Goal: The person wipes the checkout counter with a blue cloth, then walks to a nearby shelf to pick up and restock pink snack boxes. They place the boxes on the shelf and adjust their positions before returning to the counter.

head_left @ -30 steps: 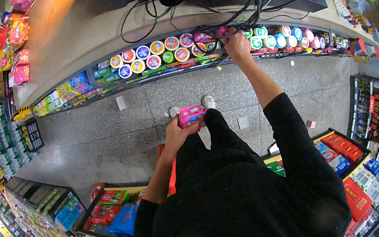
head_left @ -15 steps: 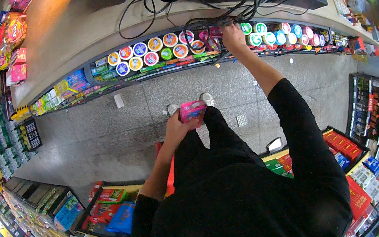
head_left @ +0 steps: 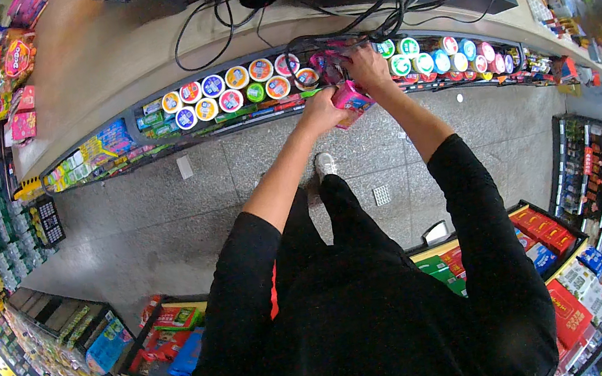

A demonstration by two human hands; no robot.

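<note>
My left hand (head_left: 323, 113) is closed round the left edge of a glossy pink packet (head_left: 353, 98), just in front of the display shelf. Right above it, my right hand (head_left: 369, 68) reaches into the shelf, against other pink packets (head_left: 328, 65) that stand there. Its fingertips are hidden among them, so its grip does not show. Round tubs with orange, purple and red lids (head_left: 236, 78) fill the shelf to the left of these packets. To the right of my right hand are tubs with green lids (head_left: 401, 65).
Black cables (head_left: 371, 30) hang from the counter (head_left: 144, 56) over the shelf, close to my right hand. Bins of boxed goods (head_left: 175, 332) stand on both sides of my body. A small white piece (head_left: 382, 195) lies on the tiled floor (head_left: 240, 189).
My left hand has moved forward and right with the pink packet, from above my legs up to the shelf. My right hand has shifted slightly left and nearer at the pink packets.
</note>
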